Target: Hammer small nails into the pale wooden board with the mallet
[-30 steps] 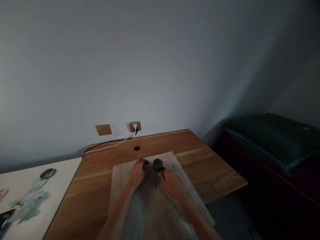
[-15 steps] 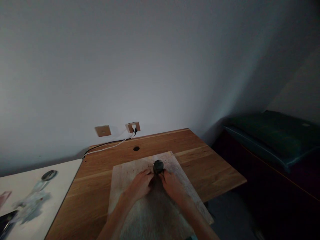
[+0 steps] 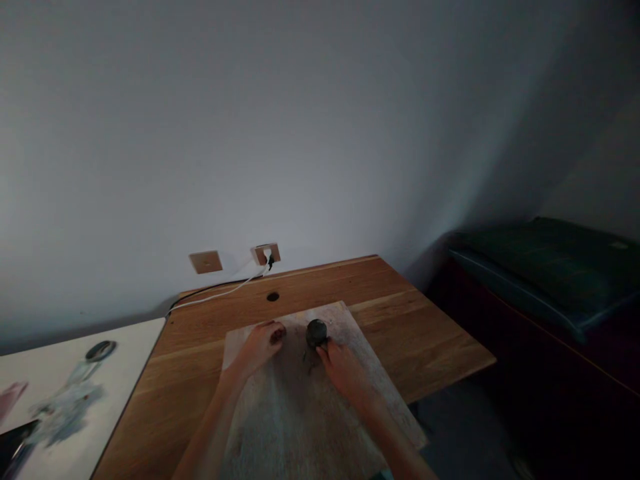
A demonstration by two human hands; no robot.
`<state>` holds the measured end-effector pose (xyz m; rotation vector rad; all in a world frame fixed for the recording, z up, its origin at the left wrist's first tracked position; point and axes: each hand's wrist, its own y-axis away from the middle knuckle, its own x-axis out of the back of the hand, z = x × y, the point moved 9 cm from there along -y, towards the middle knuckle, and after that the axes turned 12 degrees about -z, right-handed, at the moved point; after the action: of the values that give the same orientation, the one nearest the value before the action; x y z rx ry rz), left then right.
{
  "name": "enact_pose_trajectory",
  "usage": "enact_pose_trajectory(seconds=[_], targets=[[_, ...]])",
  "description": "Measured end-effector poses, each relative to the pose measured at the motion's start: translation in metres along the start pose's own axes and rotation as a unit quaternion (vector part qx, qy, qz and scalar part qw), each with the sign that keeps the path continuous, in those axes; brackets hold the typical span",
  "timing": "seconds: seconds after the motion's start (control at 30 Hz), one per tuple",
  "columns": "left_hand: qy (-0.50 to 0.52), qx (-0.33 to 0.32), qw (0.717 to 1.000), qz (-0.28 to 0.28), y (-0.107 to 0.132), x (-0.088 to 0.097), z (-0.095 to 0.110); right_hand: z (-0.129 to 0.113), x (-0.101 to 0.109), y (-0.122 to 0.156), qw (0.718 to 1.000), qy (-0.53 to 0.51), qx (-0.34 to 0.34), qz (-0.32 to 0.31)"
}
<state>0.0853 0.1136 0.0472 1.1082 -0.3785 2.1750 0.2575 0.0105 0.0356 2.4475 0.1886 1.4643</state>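
A pale wooden board (image 3: 295, 413) lies on the brown wooden desk. On its far part is a dark, round, disc-like object (image 3: 316, 331), too dim to name. My right hand (image 3: 344, 365) holds this object at its near right side, with thumb and fingers pressed together. Thin dark strands (image 3: 307, 358) show just below it on the board. To the left and apart from it, my left hand (image 3: 265, 343) is over the board's far left part, fingers curled inward. Whatever lies between those fingers is hidden.
A white table (image 3: 130, 363) adjoins the desk (image 3: 425, 320) at left, bearing a roll of tape (image 3: 101, 351), a crumpled clear plastic bag (image 3: 67, 407) and a dark device (image 3: 15, 443). Cables run to a wall socket (image 3: 267, 253). A dark cushioned piece (image 3: 540, 267) stands at right.
My left hand has moved left, away from the round object, and covers the spot where small nail-like bits stood in a row. My right hand stays at the round object.
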Motion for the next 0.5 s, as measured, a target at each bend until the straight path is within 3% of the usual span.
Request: enact_pose_trajectory(seconds=[0.27,0.5], targets=[[0.061,0.025,0.993,0.097,-0.001,-0.003,-0.019,0.002,-0.001,0.000,1.000,0.012,0.005,0.017],[0.066,0.019,0.994,0.090,-0.002,-0.007,-0.022,0.003,-0.004,-0.001,1.000,0.018,0.004,0.012]])
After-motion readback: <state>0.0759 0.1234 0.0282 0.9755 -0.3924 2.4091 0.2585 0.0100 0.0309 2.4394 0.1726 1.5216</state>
